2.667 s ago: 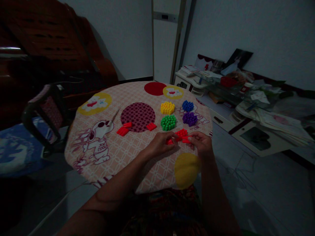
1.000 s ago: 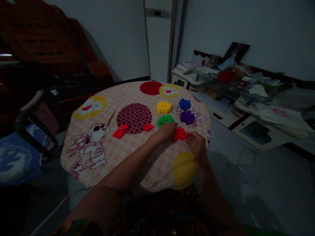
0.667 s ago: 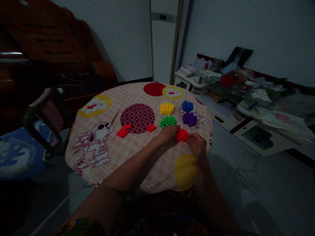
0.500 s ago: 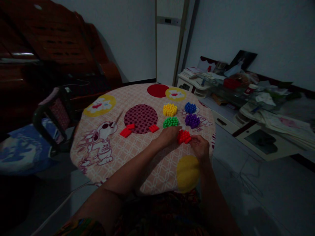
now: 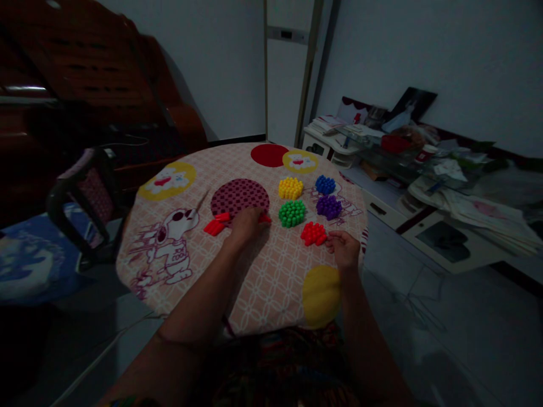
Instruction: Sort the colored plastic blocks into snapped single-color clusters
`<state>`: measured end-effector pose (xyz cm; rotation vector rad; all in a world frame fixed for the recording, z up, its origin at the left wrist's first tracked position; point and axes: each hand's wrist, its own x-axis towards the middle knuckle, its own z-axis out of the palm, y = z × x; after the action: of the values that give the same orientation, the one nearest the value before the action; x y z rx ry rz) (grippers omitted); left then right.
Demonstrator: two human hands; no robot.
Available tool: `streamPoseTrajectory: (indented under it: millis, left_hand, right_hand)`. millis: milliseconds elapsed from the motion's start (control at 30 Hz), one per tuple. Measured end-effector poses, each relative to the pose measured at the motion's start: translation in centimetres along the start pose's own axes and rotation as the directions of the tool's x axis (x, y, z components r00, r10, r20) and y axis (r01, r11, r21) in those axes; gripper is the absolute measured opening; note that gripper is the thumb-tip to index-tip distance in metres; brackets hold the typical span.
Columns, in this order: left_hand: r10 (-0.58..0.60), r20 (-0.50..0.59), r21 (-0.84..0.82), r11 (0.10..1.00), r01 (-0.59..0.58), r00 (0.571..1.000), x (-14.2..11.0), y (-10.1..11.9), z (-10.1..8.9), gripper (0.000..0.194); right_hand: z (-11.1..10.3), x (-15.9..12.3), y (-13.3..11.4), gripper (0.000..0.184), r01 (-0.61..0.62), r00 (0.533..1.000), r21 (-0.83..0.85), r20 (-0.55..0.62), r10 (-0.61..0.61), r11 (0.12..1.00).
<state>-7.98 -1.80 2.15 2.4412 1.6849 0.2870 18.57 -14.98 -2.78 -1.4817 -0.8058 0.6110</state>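
Note:
My left hand (image 5: pixel 247 226) is low over the left middle of the table. Its fingers reach down at a small flat red plastic bundle (image 5: pixel 265 218), which they partly cover; the fingertips are hidden. Left of that hand lie two more flat red bundles: a larger one (image 5: pixel 214 227) and a smaller one (image 5: pixel 222 216). My right hand (image 5: pixel 344 249) rests beside a cluster of round-topped red plastic pegs (image 5: pixel 313 233). Its fingers are curled together, tips at the cluster's right edge. Whether something small is between them cannot be made out.
Behind the red cluster stand similar clusters in green (image 5: pixel 292 213), yellow (image 5: pixel 291 187), purple (image 5: pixel 328 207) and blue (image 5: pixel 325 185). A patterned cloth (image 5: pixel 271 294) covers the round table. A chair (image 5: pixel 85 198) stands at left, a cluttered cabinet (image 5: pixel 382 198) at right.
My left hand has left the red cluster and moved left to the flat red bundle. The red cluster stands fully in view; my right hand has stayed beside it.

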Motion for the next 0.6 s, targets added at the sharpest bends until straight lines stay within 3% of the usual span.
streamPoseTrajectory:
  millis: [267,433,600]
  left_hand:
    - [0.009,0.083,-0.126,0.992,0.002,0.997,-0.4,0.4,-0.4,0.035]
    - [0.03,0.059,-0.148,0.989,-0.021,0.998,-0.7,0.8,-0.3,0.027]
    - [0.09,0.027,-0.201,0.976,-0.083,0.996,-1.1,1.5,-0.6,0.019]
  right_hand:
    - [0.2,-0.1,-0.1,0.026,-0.022,1.0,0.021,-0.003,0.022,1.0]
    - [0.1,-0.3,-0.1,0.026,-0.001,1.0,0.016,0.019,0.001,1.0]
    - [0.3,-1.0,-0.7,0.034,0.094,0.995,-0.046,0.036,-0.092,0.995]
